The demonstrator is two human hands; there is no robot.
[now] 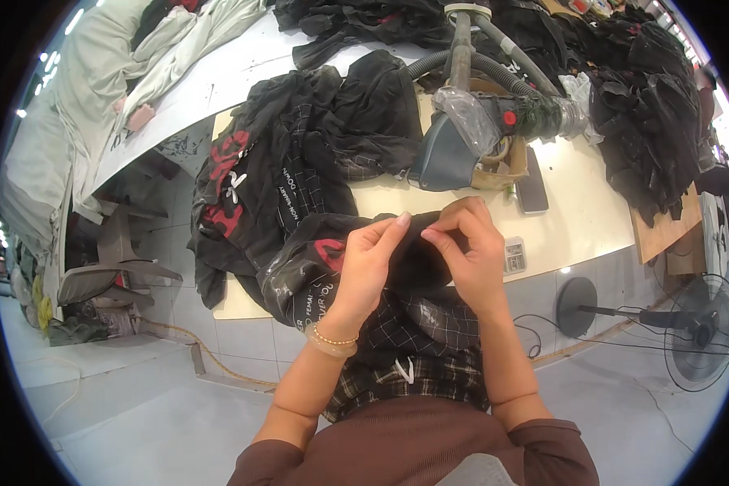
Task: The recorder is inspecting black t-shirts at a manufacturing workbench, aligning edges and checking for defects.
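My left hand [371,257], with bracelets at its wrist, pinches the edge of a black garment [417,263] between thumb and fingers. A short way to its right, my right hand [471,247] pinches the same dark cloth, its thumb and index finger together. Between both hands the fabric is held up in a fold. The rest of the garment hangs over the table's near edge and onto my lap, showing red patches, white lettering and thin grid lines. Just beyond my hands stands a blue-grey machine head [445,154] with plastic wrap and a red button.
More black garments [364,113] lie on the cream table [579,215], and others are heaped at the right [648,105]. A dark flat phone-like object [532,182] and a small clear box [514,253] sit nearby. A floor fan [699,332] stands right, a grey chair [109,263] left.
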